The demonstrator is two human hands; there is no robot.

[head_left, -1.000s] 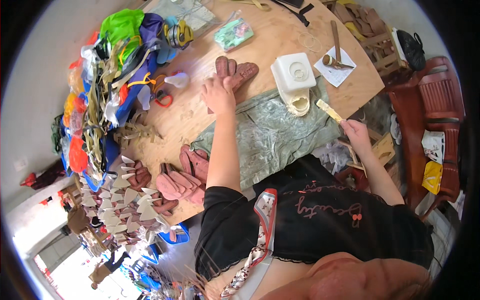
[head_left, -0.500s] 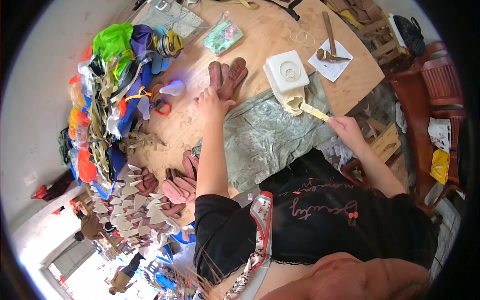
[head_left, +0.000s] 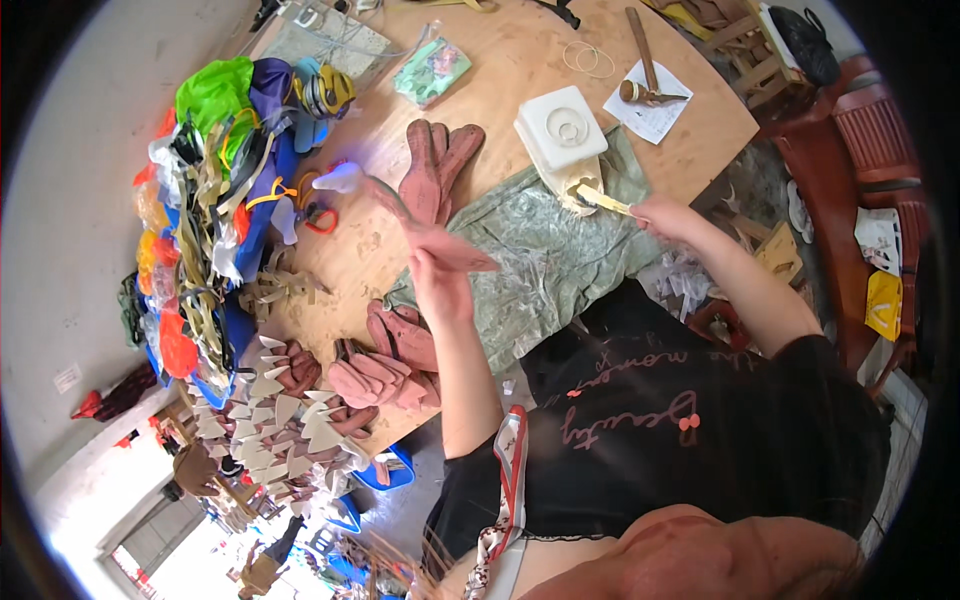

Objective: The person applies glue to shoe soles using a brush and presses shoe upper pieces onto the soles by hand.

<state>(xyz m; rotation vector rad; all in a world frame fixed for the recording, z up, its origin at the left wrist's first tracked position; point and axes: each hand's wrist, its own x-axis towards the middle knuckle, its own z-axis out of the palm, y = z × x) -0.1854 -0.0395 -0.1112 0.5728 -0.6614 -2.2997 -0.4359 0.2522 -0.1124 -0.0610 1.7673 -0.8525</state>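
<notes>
Soles point(head_left: 424, 172) left of container point(head_left: 560, 128), hammer point(head_left: 647, 68) on paper point(head_left: 655, 122) to its right.

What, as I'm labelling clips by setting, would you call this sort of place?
Probably a shoemaking workshop: dusty-red, flat, sole-shaped pieces lie on a pale wooden table, along with a brown wooden-handled hammer and a squarish white plastic container with a cream-crusted opening.

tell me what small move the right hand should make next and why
Probably draw the yellowish stick away from the white container with the right hand: its tip appears to be at the container's opening, and the left hand holds a reddish sole-shaped piece it could reach.
</notes>
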